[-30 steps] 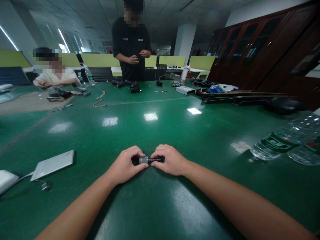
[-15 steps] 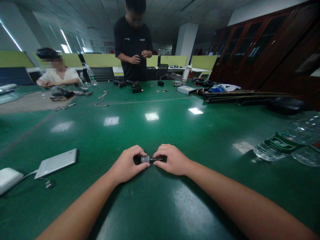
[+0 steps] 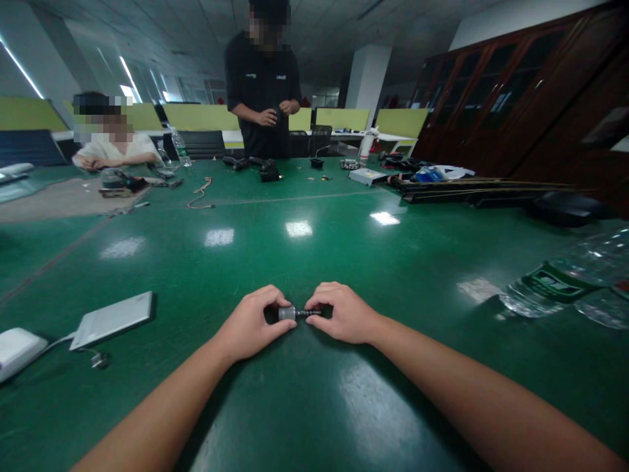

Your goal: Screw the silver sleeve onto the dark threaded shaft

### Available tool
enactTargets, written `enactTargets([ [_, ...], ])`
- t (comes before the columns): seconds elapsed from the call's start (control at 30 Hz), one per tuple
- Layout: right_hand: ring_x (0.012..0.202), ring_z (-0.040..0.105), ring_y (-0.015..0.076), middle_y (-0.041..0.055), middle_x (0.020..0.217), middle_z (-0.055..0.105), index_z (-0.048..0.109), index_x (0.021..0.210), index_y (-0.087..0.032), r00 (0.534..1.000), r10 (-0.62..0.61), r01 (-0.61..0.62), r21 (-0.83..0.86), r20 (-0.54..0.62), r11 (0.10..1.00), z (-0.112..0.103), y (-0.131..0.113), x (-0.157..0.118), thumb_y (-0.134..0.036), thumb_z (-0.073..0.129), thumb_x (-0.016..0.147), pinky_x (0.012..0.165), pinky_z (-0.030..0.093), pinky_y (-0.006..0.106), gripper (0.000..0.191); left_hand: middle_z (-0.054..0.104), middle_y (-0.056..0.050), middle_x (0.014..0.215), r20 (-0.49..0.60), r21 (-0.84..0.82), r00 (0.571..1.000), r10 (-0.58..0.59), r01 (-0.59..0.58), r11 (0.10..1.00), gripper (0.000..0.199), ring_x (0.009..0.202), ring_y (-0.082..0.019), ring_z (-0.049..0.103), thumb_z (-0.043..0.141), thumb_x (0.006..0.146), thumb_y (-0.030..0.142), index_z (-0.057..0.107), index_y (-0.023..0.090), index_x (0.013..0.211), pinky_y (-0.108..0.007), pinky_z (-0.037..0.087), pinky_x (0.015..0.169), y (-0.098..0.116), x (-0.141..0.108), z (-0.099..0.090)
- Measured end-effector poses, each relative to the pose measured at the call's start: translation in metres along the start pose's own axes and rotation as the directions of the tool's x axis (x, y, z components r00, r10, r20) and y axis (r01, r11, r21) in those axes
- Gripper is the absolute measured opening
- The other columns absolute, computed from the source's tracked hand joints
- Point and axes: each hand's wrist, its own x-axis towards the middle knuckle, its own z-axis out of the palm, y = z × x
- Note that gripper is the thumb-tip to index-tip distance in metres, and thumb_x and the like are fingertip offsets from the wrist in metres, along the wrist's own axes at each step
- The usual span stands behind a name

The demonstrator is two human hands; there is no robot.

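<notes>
Just above or on the near half of the green table (image 3: 314,262) (I cannot tell which), a small grey cylinder (image 3: 287,314) lies sideways in the left hand (image 3: 251,326), whose thumb and fingers are narrowed on it. From the cylinder's right end runs a dark ridged rod (image 3: 301,314), pinched between the right hand's (image 3: 346,314) thumb and forefinger, which hide part of it.

Well left of the cylinder, a flat silver slab (image 3: 113,318) is joined by a white cable (image 3: 59,341) to a white block (image 3: 20,354); a small metal piece (image 3: 99,360) sits just beside the slab. Far to the cylinder's right, clear bottles (image 3: 555,282) overlap at the view's edge; whether upright or lying, I cannot tell. Beyond the cylinder are a tan cord (image 3: 201,193), black parts (image 3: 269,174), a silver box (image 3: 366,176) and long dark bars (image 3: 442,193). Farther past it, one person (image 3: 263,85) stands and another (image 3: 115,149) sits.
</notes>
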Motion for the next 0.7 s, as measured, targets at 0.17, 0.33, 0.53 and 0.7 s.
enactTargets([
  [0.17, 0.074, 0.061, 0.0163, 0.0021, 0.075, 0.068, 0.072, 0.084, -0.018, 1.000, 0.010, -0.010, 0.005, -0.006, 1.000, -0.002, 0.002, 0.000, -0.019, 0.073, 0.076, 0.075, 0.044, 0.031, 0.009, 0.066, -0.003, 0.088, 0.000, 0.005, 1.000, -0.022, 0.022, 1.000, 0.016, 0.082, -0.019, 0.061, 0.072, 0.078, 0.029, 0.061, 0.018, 0.082, -0.031, 0.047, 0.074, 0.001, 0.000, -0.001],
  [0.33, 0.074, 0.061, 0.0158, 0.0013, 0.074, 0.067, 0.072, 0.083, -0.019, 1.000, 0.025, -0.025, 0.005, -0.014, 1.000, -0.003, 0.003, -0.002, -0.018, 0.073, 0.075, 0.074, 0.043, 0.030, 0.008, 0.066, -0.003, 0.087, -0.007, 0.006, 1.000, -0.029, 0.029, 1.000, 0.016, 0.081, -0.019, 0.061, 0.072, 0.079, 0.030, 0.061, 0.019, 0.083, -0.030, 0.047, 0.073, 0.003, 0.000, 0.000],
  [0.53, 0.074, 0.061, 0.0161, 0.0015, 0.074, 0.067, 0.072, 0.082, -0.019, 1.000, 0.023, -0.023, -0.004, -0.010, 1.000, -0.007, 0.008, -0.004, -0.017, 0.072, 0.074, 0.074, 0.044, 0.030, 0.008, 0.067, -0.003, 0.088, -0.007, 0.010, 0.999, -0.036, 0.036, 0.999, 0.016, 0.082, -0.019, 0.062, 0.072, 0.079, 0.031, 0.063, 0.019, 0.085, -0.031, 0.047, 0.074, 0.002, 0.000, 0.000],
  [0.7, 0.074, 0.060, 0.0167, 0.0023, 0.074, 0.067, 0.072, 0.078, -0.018, 0.995, 0.093, -0.094, -0.032, -0.032, 0.995, -0.016, 0.019, -0.005, -0.014, 0.071, 0.072, 0.071, 0.046, 0.030, 0.007, 0.067, -0.003, 0.089, -0.009, 0.029, 0.999, -0.033, 0.033, 0.999, 0.016, 0.082, -0.020, 0.062, 0.072, 0.079, 0.031, 0.063, 0.019, 0.085, -0.031, 0.048, 0.075, 0.000, 0.000, 0.001],
])
